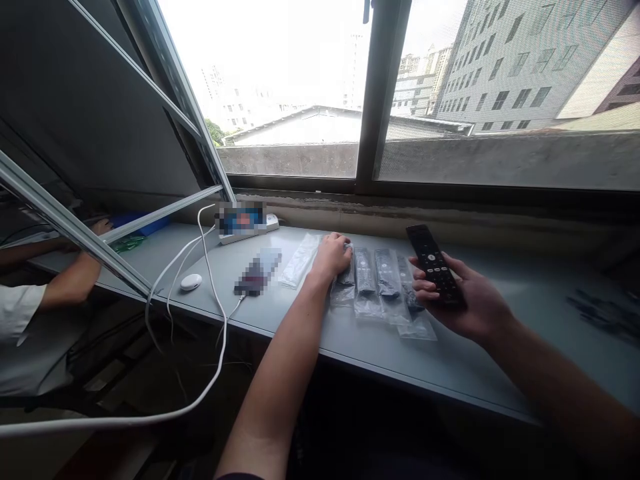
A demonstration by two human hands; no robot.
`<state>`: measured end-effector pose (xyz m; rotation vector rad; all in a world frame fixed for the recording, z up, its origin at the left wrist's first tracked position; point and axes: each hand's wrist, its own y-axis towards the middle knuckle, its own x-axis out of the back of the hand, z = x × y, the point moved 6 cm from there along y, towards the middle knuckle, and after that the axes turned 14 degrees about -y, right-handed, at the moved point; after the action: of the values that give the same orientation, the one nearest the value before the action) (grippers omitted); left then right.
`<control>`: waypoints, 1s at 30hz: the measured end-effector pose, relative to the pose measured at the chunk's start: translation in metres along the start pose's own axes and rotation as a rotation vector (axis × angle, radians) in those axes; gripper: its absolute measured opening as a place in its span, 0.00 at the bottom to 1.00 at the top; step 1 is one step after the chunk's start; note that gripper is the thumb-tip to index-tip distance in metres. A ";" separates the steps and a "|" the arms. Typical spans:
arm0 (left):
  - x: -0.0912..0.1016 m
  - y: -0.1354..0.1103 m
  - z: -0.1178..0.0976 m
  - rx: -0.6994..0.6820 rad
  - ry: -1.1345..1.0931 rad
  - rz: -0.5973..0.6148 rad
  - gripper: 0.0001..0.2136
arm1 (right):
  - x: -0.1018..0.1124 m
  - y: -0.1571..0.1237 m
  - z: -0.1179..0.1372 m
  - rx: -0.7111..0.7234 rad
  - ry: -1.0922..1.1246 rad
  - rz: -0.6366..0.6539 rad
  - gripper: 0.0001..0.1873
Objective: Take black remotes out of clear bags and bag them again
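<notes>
My right hand (473, 300) is closed round a black remote control (434, 263), raised above the table with its buttons facing me. Several remotes in clear plastic bags lie side by side, among them a bagged remote (366, 277) and another bagged remote (389, 273). At the left end of this row, my left hand (334, 257) has its fingers curled over a bagged remote control (345, 277), partly hiding it. Just left of that hand lie flat clear plastic bags (299, 263).
A phone (257, 272) with a cable, a white round case (191, 282) and a power strip (250, 233) are on the left. White cables (223, 333) loop past the table edge. A metal frame (165, 213) stands before another person's arm (75, 277). Dark items (605, 310) lie far right.
</notes>
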<state>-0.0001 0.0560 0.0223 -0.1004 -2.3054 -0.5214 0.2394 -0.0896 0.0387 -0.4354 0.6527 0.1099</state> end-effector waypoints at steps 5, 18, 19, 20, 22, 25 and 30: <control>0.000 0.000 0.000 0.002 0.002 -0.001 0.15 | 0.002 0.001 -0.001 -0.017 0.005 0.009 0.16; 0.000 0.000 0.000 0.005 0.024 0.007 0.15 | 0.001 0.000 0.001 0.009 -0.021 -0.001 0.14; 0.000 0.000 0.000 0.005 0.022 0.008 0.15 | -0.001 0.000 0.002 0.020 -0.036 0.013 0.14; 0.000 0.000 0.000 0.005 0.020 0.009 0.15 | -0.002 -0.001 0.002 0.031 -0.054 0.017 0.14; 0.000 0.000 -0.001 0.003 0.014 0.007 0.14 | -0.003 -0.001 0.003 0.051 -0.090 0.003 0.15; 0.000 -0.001 -0.001 0.002 0.013 0.007 0.14 | 0.002 0.001 0.002 0.055 -0.150 -0.018 0.16; -0.001 0.000 0.001 -0.005 0.024 0.002 0.15 | 0.014 0.004 0.004 0.137 -0.339 -0.054 0.18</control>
<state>-0.0002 0.0562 0.0210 -0.0985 -2.2809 -0.5245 0.2514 -0.0845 0.0314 -0.2924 0.3122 0.0842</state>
